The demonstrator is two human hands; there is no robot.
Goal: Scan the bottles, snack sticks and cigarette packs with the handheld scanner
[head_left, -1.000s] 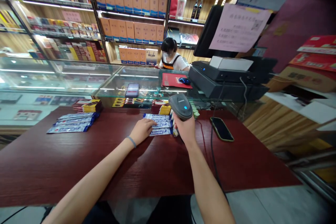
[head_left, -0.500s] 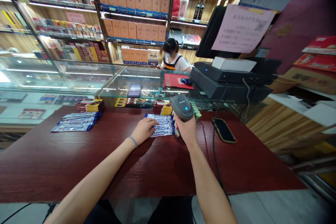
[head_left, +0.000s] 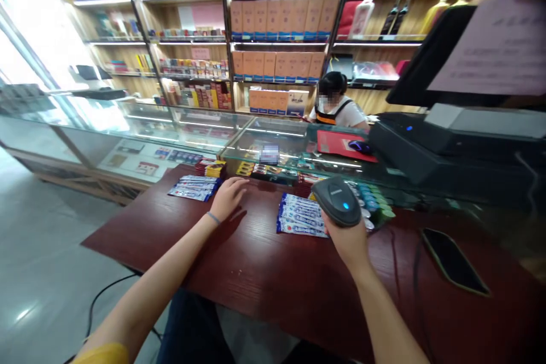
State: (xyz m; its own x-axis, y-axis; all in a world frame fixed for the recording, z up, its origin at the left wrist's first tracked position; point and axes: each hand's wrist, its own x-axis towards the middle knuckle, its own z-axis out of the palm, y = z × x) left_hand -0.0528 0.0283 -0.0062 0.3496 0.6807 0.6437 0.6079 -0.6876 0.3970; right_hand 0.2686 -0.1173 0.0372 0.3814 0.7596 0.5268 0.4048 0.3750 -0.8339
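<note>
My right hand (head_left: 350,240) grips a grey barcode scanner (head_left: 336,201) with a blue light, held over the right end of a row of blue-and-white snack bars (head_left: 298,215) on the dark red table (head_left: 264,273). My left hand (head_left: 227,195) reaches across the table with its fingers slightly curled and its palm down. It holds nothing and hovers just right of a second stack of blue-and-white bars (head_left: 194,187).
Stacked yellow-and-red bars (head_left: 212,168) and green candy rolls (head_left: 372,203) lie near the glass counter (head_left: 239,142). A black phone (head_left: 453,261) lies at the table's right. A cash register (head_left: 452,142) and monitor stand at the right. A person (head_left: 336,105) sits behind the counter.
My left hand left the middle row of bars and moved left toward the other stack. The camera turned left. My right hand kept the scanner over the middle row.
</note>
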